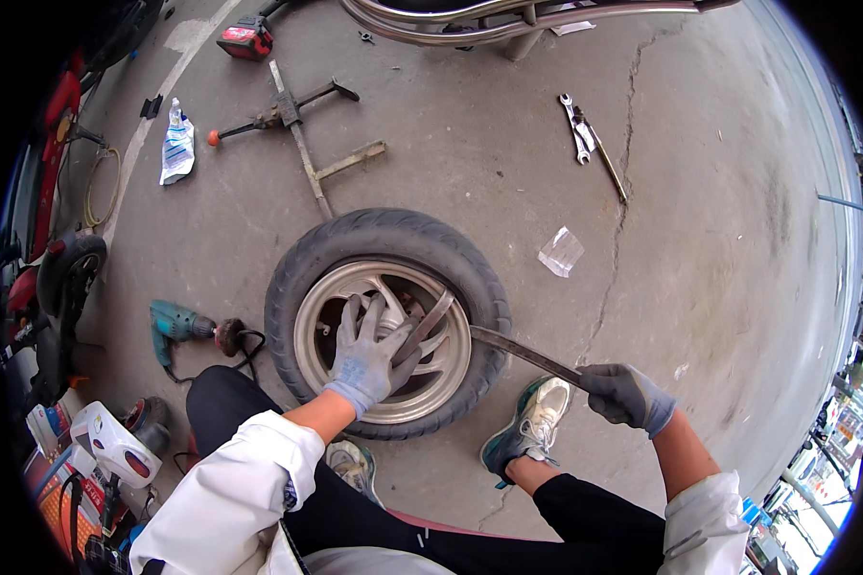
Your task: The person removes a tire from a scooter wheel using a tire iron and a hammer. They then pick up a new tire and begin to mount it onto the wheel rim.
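Observation:
A small black tyre [307, 259] on a silver spoked wheel rim [309, 340] lies flat on the concrete floor in front of me. My left hand [366, 352], in a grey glove, rests on the rim and grips a flat metal lever [430, 321] that leans across the spokes. My right hand [626, 395], also gloved, is closed around the end of a second long tyre lever [523, 352]. Its tip is wedged at the right edge of the rim under the tyre. My right shoe [532, 425] stands beside the wheel.
A teal power drill with a wire brush [184, 326] lies left of the wheel. A metal floor tool with a red knob [297, 129] lies behind it, wrenches [582, 129] far right. A plastic wrapper [561, 251], a white bottle [115, 443] and a scooter [53, 192] are nearby.

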Demonstrator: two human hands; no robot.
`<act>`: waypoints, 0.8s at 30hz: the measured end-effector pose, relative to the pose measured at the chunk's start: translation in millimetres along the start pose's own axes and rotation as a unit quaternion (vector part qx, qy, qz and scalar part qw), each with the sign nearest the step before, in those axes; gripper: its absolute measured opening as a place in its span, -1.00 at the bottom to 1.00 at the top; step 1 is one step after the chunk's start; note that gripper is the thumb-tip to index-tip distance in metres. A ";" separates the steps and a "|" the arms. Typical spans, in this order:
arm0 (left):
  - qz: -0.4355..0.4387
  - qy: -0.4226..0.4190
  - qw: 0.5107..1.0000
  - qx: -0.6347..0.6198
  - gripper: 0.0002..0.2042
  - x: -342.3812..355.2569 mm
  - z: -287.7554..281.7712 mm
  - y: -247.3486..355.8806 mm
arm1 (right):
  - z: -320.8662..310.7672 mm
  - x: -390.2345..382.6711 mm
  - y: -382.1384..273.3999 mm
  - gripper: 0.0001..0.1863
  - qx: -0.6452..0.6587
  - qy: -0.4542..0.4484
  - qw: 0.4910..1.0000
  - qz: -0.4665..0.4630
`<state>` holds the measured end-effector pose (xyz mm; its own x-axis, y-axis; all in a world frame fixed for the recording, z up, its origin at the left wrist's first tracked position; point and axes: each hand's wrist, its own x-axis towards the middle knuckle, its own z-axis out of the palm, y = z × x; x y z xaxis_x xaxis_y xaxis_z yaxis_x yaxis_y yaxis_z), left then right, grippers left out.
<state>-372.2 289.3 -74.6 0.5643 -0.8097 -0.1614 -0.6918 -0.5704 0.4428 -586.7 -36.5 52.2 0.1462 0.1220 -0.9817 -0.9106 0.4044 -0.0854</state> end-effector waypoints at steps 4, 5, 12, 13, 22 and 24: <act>-0.042 0.019 0.999 -0.023 -0.55 -4.6 0.1 -6.9 | 41.1 -10.1 -31.9 -0.72 0.016 0.067 0.997 0.034; -0.056 0.041 0.997 -0.025 -0.58 -4.8 0.5 -5.3 | 37.5 -7.4 -40.7 -0.72 0.001 0.063 0.998 0.026; -0.064 0.050 0.997 -0.009 -0.55 4.5 5.8 9.1 | -13.0 13.4 -79.9 -0.64 -0.105 0.038 0.994 -0.018; -0.079 0.050 0.996 -0.010 -0.55 4.6 4.4 7.1 | 1.0 6.9 -86.6 -0.62 -0.131 0.055 0.990 -0.027; -0.096 0.055 0.993 -0.052 -0.56 5.8 8.0 10.8 | 31.9 -29.9 -171.4 -0.55 -0.245 0.100 0.964 0.027; -0.107 0.064 0.991 -0.050 -0.56 3.9 7.6 3.5 | 69.6 -42.9 -177.4 -0.59 -0.215 0.082 0.972 0.042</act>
<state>-375.9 283.1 -80.4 0.7497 -0.6444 -0.1505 -0.5058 -0.7046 0.4976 -404.5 -50.4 121.3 0.0327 -0.0213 -0.9992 -0.9992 -0.0216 -0.0323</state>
